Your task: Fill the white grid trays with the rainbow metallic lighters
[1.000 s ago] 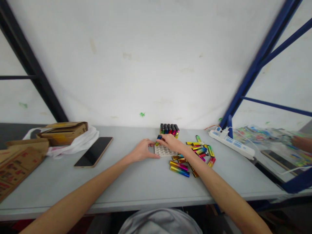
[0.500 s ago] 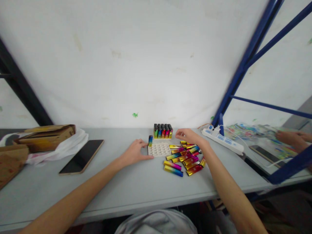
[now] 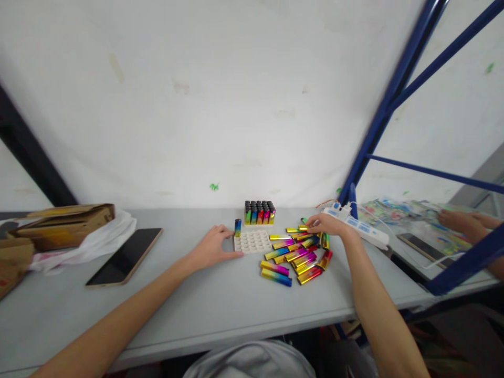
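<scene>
My left hand (image 3: pixel 212 247) is at the left side of a white tray with rows of small holes (image 3: pixel 252 242), its thumb at the front corner and its fingers at the left edge, gripping it. One blue and gold lighter (image 3: pixel 238 228) stands upright in the tray's back left corner. My right hand (image 3: pixel 328 224) reaches over the back of a loose pile of shiny multicoloured lighters (image 3: pixel 296 255), its bent fingertips closed on a gold lighter (image 3: pixel 303 228). Behind the tray, several black-topped lighters (image 3: pixel 260 213) stand upright in a tight block.
A tablet-like dark device (image 3: pixel 124 257) lies at left, beside a white plastic bag (image 3: pixel 114 233) and an opened cardboard box (image 3: pixel 71 226). A white power strip (image 3: pixel 360 228) lies at right near a blue metal frame (image 3: pixel 378 126). Another person's hands (image 3: pixel 464 223) appear beyond it.
My right hand has moved right and down, from beside the upright block to the back of the loose pile. My left hand stays at the tray. The view has shifted slightly.
</scene>
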